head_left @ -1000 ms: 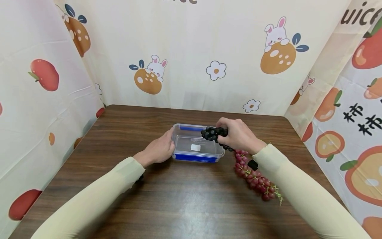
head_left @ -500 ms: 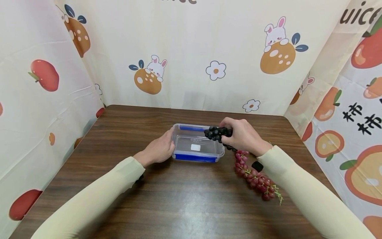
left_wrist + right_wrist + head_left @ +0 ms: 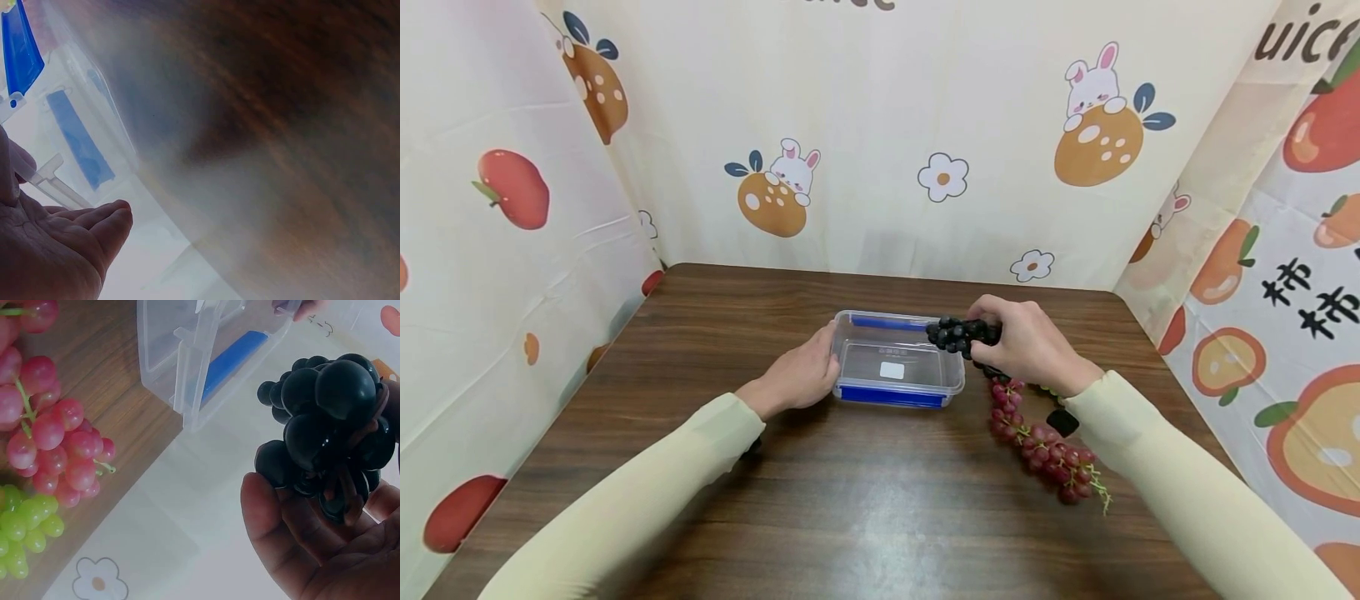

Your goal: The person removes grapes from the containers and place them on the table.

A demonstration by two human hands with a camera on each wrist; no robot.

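A bunch of black grapes is held in my right hand, above the right end of a clear plastic food container with blue side clips. In the right wrist view, the thumb and fingers close around the dark grapes, and part of the bunch hangs below the hand. My left hand grips the container's left side. The left wrist view shows its fingers along the container's end, by a clear latch. The container stands without a lid, a white label on its bottom.
A bunch of red grapes lies on the wooden table, right of the container. Green grapes lie beside it, mostly hidden by my right wrist in the head view. A printed curtain hangs behind the table.
My right hand has shifted to the right with the black grapes, away from the container's middle. Some green grapes now show beside the wrist. The left hand and container have stayed put.
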